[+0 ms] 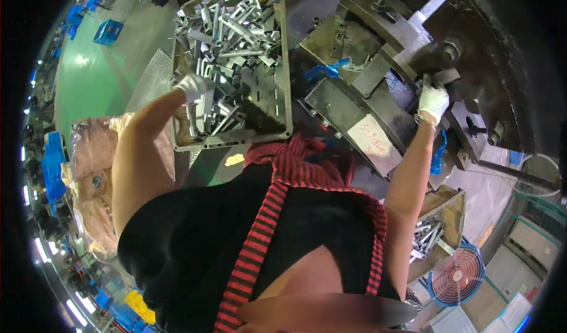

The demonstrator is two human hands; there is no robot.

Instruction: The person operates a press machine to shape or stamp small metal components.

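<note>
My left hand [195, 88], in a white glove, reaches over the left side of a grey tray [287, 91] and touches the heap of slotted metal brackets [239, 29] in it. Its fingers blend into the bright metal, so their grip is unclear. On the right, my right hand [434, 100], also gloved in white, is closed at the dark steel die of a press [384, 67]. Whatever its fingers hold is hidden beside a dark metal block [447, 76]. A shiny metal bar [420, 26] lies across the top of the die.
A paper with red handwriting [373, 141] lies on the die's near plate. Blue rag [328, 69] sits at its left. Lower right stand a bin of metal parts [455, 215] and a blue-framed fan [456, 275]. Brown sacks [91, 179] are at left.
</note>
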